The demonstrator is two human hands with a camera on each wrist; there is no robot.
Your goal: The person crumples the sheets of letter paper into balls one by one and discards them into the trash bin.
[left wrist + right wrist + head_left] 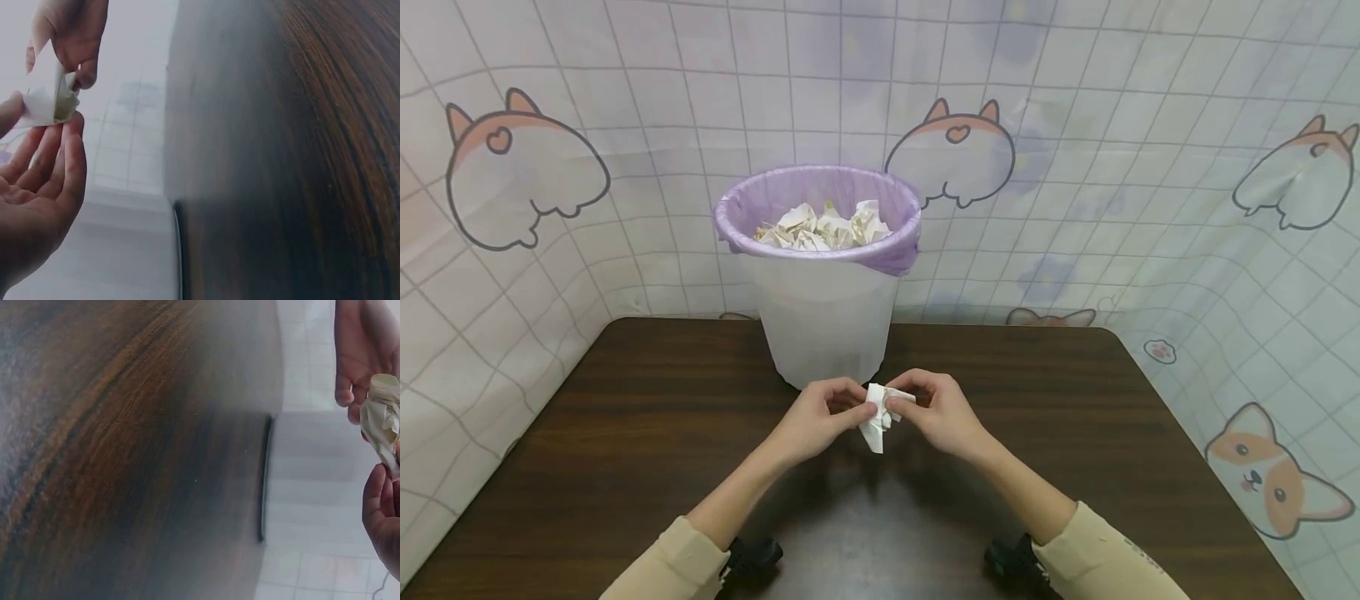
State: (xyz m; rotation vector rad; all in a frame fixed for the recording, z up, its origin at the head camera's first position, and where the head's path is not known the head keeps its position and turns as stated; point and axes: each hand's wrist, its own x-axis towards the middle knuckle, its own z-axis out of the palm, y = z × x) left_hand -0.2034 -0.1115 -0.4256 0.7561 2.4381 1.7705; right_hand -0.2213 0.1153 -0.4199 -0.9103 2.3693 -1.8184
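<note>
A crumpled, folded piece of white paper (pixel 876 421) is held up between both hands, in front of the bin. My left hand (pixel 823 415) pinches its left side between thumb and fingers. On the other side my right hand (pixel 942 412) pinches it the same way. In the left wrist view the paper (pixel 42 94) shows a flat white face and a crumpled, yellowish inner part. The right wrist view shows the paper (pixel 380 419) bunched and wrinkled, partly cut off by the frame edge.
Behind the hands a white bin (pixel 831 312) with a purple liner (pixel 737 221) stands on the dark wooden table (pixel 647 400). Crumpled papers (pixel 820 229) fill it near the top. A patterned sheet (pixel 1120 225) hangs around the table's back and sides.
</note>
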